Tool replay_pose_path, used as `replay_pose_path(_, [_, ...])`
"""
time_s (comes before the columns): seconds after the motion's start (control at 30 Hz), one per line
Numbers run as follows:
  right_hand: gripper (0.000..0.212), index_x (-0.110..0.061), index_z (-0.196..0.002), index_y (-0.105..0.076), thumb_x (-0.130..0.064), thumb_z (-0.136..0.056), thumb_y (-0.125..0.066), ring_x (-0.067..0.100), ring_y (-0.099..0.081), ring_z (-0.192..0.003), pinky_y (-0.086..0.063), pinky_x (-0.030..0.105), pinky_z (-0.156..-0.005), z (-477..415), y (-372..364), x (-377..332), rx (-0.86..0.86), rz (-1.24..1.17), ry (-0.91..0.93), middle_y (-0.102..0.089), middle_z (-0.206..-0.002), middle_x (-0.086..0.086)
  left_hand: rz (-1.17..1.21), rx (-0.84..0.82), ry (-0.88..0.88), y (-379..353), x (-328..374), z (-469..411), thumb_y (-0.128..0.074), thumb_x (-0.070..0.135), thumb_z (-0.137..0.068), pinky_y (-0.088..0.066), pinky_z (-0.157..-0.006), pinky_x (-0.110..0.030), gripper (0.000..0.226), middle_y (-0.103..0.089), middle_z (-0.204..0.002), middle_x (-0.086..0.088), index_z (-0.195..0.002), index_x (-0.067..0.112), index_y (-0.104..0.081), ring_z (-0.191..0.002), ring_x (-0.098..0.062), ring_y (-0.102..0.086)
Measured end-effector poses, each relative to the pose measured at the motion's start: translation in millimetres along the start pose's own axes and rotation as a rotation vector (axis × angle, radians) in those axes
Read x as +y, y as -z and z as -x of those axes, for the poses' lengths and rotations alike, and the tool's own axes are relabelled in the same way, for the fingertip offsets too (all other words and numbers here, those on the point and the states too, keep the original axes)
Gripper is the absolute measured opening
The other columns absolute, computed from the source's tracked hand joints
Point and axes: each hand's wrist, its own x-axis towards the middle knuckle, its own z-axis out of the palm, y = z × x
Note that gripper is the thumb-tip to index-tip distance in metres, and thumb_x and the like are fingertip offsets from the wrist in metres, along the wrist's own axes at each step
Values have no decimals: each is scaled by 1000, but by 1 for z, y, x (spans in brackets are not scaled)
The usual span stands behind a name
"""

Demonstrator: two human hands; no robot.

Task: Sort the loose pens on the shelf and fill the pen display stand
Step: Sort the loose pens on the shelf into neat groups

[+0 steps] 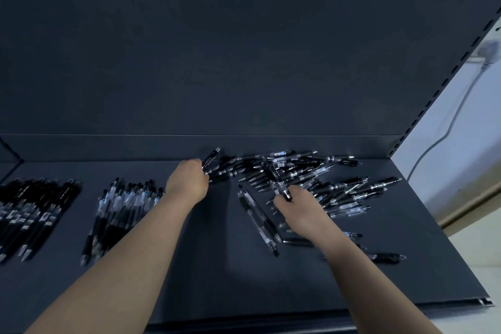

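Observation:
A loose heap of black and clear pens [311, 176] lies at the back right of the dark shelf [217, 279]. My left hand [188, 180] is closed around a black pen [211, 158] at the heap's left edge; the pen points up toward the back panel. My right hand [294, 205] grips a clear pen with a black grip [280, 187] at the heap's front. Two sorted groups lie to the left: clear-barrelled pens [122, 209] and black pens [32, 209]. No display stand is in view.
Two clear pens [257, 219] lie apart between my hands, and a few stray pens [387, 257] lie near my right forearm. The shelf's back panel [217, 49] rises behind. A slotted upright [444, 84] and a white cable [461, 106] are at the right.

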Motion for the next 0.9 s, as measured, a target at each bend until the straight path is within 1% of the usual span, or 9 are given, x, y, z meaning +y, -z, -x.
replay_pose_path(0.07, [24, -15, -74, -36, -23, -96, -43, 11, -28, -44, -26, 24, -42, -1, 2, 0, -1, -25, -4, -35, -56, -4, -60, -57, -10, 0, 3, -5, -54, 23, -92, -39, -66, -31, 11, -55, -97, -6, -87, 14, -51, -82, -23, -51])
replay_pose_path(0.17, [25, -16, -72, -33, -22, -96, -40, 11, -28, -45, -27, 24, -42, -5, 3, 1, 28, -66, -17, -36, -59, -3, -65, -145, -42, 1, 9, -6, -54, 34, -89, -42, -67, -29, 17, -59, -92, 2, -87, 17, -55, -83, -19, -55])
replay_pose_path(0.27, [21, -14, -76, -37, -22, -95, -38, 15, -44, -52, -44, 37, -54, -9, 1, 1, 29, -129, -29, -49, -69, 6, -31, -201, -44, -1, 15, -2, -59, 49, -86, -43, -67, -29, 30, -60, -85, 4, -82, 19, -56, -85, -19, -59])
replay_pose_path(0.37, [14, -11, -88, -44, -19, -96, -36, 17, -57, -60, -56, 42, -65, -14, -1, 2, 18, -125, -52, -60, -77, 9, 20, -236, -42, -2, 22, 6, -62, 49, -85, -39, -59, -27, 37, -55, -70, 4, -71, 17, -52, -73, -19, -57])
replay_pose_path(0.47, [13, -13, -90, -43, -19, -98, -36, 18, -45, -59, -48, 37, -57, -21, -6, 5, 20, -139, -57, -51, -75, 6, 104, -317, -27, 0, 26, 14, -64, 39, -86, -32, -51, -26, 35, -52, -62, 2, -67, 15, -49, -58, -14, -49])
replay_pose_path(0.63, [16, -13, -79, -40, -18, -94, -40, 15, -28, -44, -33, 31, -48, -31, -18, -1, 41, -167, -78, -36, -55, -2, 222, -358, 17, 7, 18, 29, -59, 29, -90, -30, -52, -27, 27, -48, -64, 0, -72, 12, -48, -57, -14, -44])
replay_pose_path(0.7, [24, -15, -70, -36, -20, -91, -45, 17, -28, -45, -30, 31, -49, -33, -25, -8, 56, -129, -36, -35, -52, -2, 298, -361, 40, 9, 10, 35, -57, 30, -91, -31, -54, -28, 26, -48, -67, -1, -75, 10, -51, -59, -14, -44])
replay_pose_path(0.8, [34, -17, -61, -34, -22, -89, -53, 19, -29, -43, -28, 29, -50, -34, -38, -20, 32, -105, 2, -35, -49, 0, 381, -361, 78, 13, -1, 42, -54, 36, -92, -39, -63, -28, 31, -59, -82, -4, -93, 6, -62, -71, -15, -54])
replay_pose_path(0.9, [40, -15, -59, -35, -27, -88, -59, 20, -36, -43, -33, 28, -51, -38, -54, -35, 24, -49, -23, -39, -48, 0, 427, -341, 89, 17, -11, 49, -51, 32, -95, -40, -62, -27, 28, -63, -80, -6, -88, 7, -63, -68, -16, -55])
